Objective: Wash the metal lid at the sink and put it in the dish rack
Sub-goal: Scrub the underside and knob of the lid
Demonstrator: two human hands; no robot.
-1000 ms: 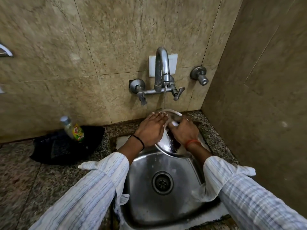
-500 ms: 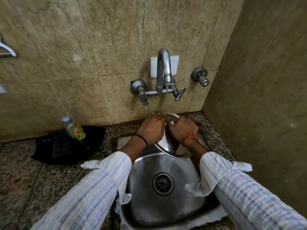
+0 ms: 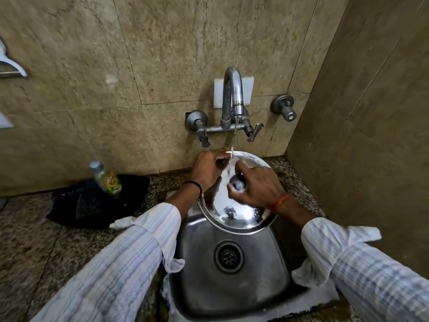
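Observation:
A round shiny metal lid [image 3: 239, 217] is held tilted over the back of the steel sink [image 3: 232, 284], under the running stream from the tap [image 3: 233, 94]. My left hand [image 3: 207, 170] grips the lid's left rim. My right hand [image 3: 257, 184] rests on the lid's face, fingers curled around its round knob at the middle. Water strikes the lid near its top edge. No dish rack is in sight.
A dish soap bottle [image 3: 108, 180] stands on a black cloth [image 3: 92, 203] on the granite counter to the left. Tiled walls close in behind and on the right. A spare wall valve [image 3: 284, 109] sits right of the tap. The drain [image 3: 228, 256] lies below the lid.
The lid has tipped from nearly edge-on to face me. My right hand has shifted from the top rim onto the knob at the centre. Water keeps running.

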